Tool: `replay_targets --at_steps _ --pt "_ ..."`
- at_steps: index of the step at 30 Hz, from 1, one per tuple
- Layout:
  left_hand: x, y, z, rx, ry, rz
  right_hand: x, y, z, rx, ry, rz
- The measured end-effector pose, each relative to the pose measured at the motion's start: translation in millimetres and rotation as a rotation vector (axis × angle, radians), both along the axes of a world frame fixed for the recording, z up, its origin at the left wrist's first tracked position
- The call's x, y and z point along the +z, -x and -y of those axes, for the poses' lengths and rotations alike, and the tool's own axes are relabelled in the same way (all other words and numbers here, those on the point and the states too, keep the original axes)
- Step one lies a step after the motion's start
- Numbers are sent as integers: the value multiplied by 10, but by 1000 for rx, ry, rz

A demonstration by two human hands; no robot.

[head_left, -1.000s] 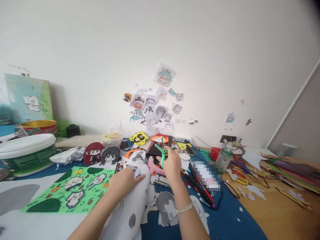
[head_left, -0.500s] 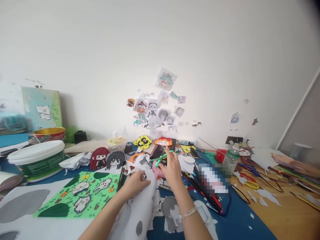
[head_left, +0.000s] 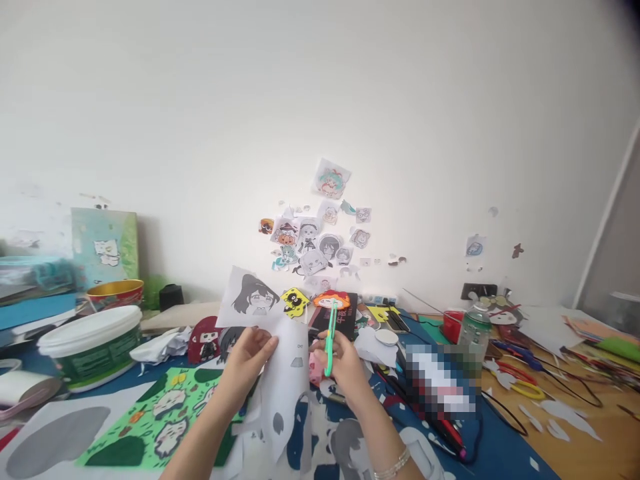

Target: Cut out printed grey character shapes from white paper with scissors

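My left hand (head_left: 253, 357) is closed on a large white paper sheet (head_left: 290, 373), lifted off the table and bent over. Its upper part carries a printed grey drawing of a long-haired character (head_left: 254, 298); cut-out gaps show near its lower end. In my right hand (head_left: 341, 360) are green-handled scissors (head_left: 330, 340), held upright with the tips pointing up and away from me. The scissors are to the right of the sheet and apart from it. Behind the scissors lie an orange-haired cut-out (head_left: 330, 299) and a dark book (head_left: 343, 325). A pink object (head_left: 316, 367) is partly hidden by my right hand.
On the left are a lidded white tub (head_left: 93, 347) and a green illustrated sheet (head_left: 145, 417). Pens (head_left: 447, 427), a bottle (head_left: 474, 340), a red cup (head_left: 453, 325) and yellow-red pliers (head_left: 520, 383) lie or stand on the right. Paper scraps (head_left: 565, 417) are scattered about.
My left hand has raised the white sheet, so its character drawing now faces me. My right hand has swung the scissors from lying crosswise to upright. The camera view has shifted slightly.
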State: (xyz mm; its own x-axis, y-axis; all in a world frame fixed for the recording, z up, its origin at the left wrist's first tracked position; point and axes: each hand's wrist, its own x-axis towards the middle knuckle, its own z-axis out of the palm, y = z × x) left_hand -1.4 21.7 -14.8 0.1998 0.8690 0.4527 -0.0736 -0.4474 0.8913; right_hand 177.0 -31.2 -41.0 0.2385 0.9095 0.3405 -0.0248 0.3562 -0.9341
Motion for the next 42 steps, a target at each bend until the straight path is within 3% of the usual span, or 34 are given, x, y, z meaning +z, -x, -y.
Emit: replay_targets --at_steps 9,16,20,23,26,28,31,35,42 --pt "-20 27 28 67 -7 141 -88 133 -14 79 98 -24" --pt "60 93 156 -179 70 7 -39 202 65 140 60 -108" --pt "66 88 196 -184 91 4 -40 204 62 182 37 -111" --pt "65 108 179 -157 110 -46 -51 171 36 118 36 -92" --pt "61 136 117 -206 111 -224 -63 132 9 43 30 -70" --pt "36 126 61 -210 13 -364 -70 117 -3 11 22 -76" --pt "-43 52 -10 -106 -169 -575 -78 110 -6 -37 2 -99" --pt "-136 -45 -38 -96 -150 -807 -47 66 17 -44 -31 -33" --pt "-100 -18 -55 -22 -109 -635 114 -241 106 -263 -254 -10"
